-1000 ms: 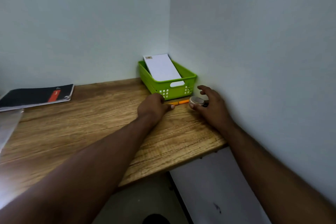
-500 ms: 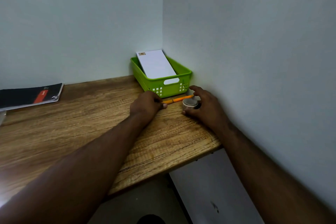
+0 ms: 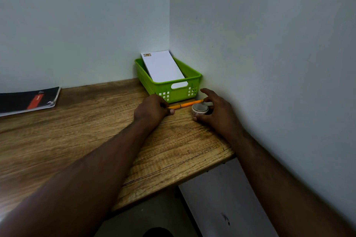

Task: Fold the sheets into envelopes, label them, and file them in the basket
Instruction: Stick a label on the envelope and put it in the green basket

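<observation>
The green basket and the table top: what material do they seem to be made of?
The green basket looks like moulded plastic with a smooth, slightly glossy finish: its colour is uniform and bright, and its front wall has cut-out square holes and a handle slot. The table top shows brown wood grain with a low sheen; whether it is solid wood or a printed laminate cannot be told.
</observation>
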A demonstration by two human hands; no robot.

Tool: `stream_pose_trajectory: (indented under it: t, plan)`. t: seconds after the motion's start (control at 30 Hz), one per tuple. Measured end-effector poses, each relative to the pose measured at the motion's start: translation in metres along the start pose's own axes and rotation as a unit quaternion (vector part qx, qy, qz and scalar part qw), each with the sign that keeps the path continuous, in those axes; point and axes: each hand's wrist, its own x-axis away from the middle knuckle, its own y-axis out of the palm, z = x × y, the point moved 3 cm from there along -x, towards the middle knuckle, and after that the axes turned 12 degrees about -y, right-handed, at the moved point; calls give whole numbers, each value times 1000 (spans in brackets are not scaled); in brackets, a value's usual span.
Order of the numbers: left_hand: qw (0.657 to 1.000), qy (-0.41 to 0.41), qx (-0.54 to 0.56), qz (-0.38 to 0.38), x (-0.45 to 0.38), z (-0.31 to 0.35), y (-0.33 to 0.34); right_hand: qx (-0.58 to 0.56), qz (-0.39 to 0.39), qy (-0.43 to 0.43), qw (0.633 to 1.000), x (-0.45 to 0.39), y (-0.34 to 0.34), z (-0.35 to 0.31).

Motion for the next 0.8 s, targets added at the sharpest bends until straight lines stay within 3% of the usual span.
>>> stream_pose_trajectory:
  t: [0.8]
  plan:
    - [999,23,27,-9,20,-5,-6,-3,-18,18,1000,19,-8,-5]
